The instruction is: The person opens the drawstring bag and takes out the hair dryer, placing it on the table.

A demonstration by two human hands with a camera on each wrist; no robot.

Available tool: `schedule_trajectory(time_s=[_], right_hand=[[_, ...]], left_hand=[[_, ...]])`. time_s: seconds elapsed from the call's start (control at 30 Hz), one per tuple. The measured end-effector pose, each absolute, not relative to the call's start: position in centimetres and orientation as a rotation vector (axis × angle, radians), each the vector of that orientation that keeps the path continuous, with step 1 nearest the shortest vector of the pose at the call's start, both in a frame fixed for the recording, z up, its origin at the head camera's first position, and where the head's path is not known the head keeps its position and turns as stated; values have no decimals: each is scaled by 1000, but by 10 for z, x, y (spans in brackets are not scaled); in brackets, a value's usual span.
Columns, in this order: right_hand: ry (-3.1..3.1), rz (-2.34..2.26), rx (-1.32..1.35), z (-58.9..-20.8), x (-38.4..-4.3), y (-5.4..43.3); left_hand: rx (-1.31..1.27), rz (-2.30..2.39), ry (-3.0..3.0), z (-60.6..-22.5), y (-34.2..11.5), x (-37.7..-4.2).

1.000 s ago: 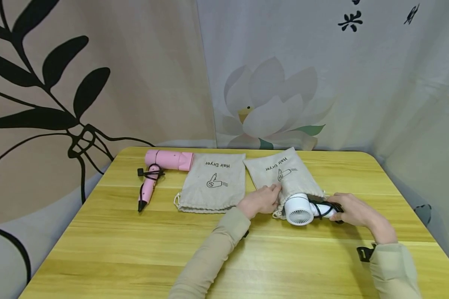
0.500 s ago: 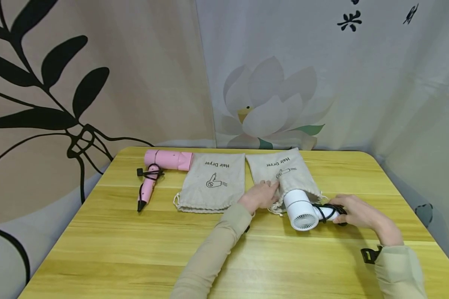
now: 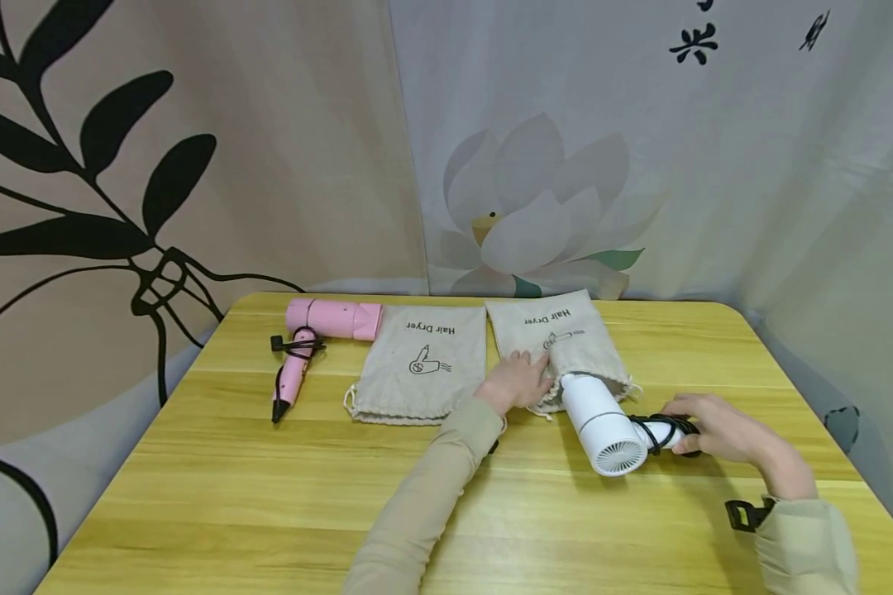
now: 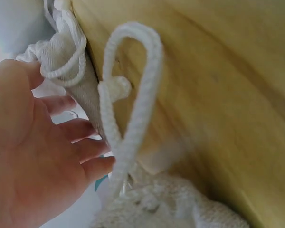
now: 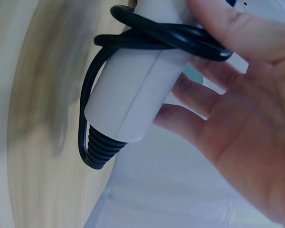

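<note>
My right hand (image 3: 722, 428) holds a white hair dryer (image 3: 603, 426) by its handle, thumb on one side and fingers on the other. Black cord (image 5: 161, 38) is wound around that handle in the right wrist view. The dryer's vented end faces the front; its far end is hidden in the mouth of a beige drawstring bag (image 3: 588, 347) printed "Hair Dryer". My left hand (image 3: 517, 382) rests on this bag's left side with spread, nearly straight fingers. In the left wrist view the fingertips touch the cloth, close to a white drawstring loop (image 4: 145, 90).
A second drawstring bag (image 3: 424, 355), with the same print, lies flat to the left. Beside it is a pink hair dryer (image 3: 335, 318) with black cord around its handle. The wooden table (image 3: 253, 504) ends at a printed curtain (image 3: 327, 165) behind.
My right hand has drawn the white hair dryer toward the front and right, so more of its barrel shows outside the bag. My left hand has stayed on the bag, shifting slightly.
</note>
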State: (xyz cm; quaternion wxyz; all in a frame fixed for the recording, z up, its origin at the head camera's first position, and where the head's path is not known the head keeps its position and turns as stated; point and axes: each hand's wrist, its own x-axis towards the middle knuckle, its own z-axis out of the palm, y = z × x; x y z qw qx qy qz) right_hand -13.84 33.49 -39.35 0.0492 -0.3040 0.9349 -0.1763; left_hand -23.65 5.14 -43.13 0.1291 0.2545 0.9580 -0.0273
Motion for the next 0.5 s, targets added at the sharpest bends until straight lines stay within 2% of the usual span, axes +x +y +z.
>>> schedule_trajectory(time_s=[0.5], right_hand=[[2839,-652,-975,-388,-130,342]], left_hand=[[622,-120,2802,-433,46,-245]])
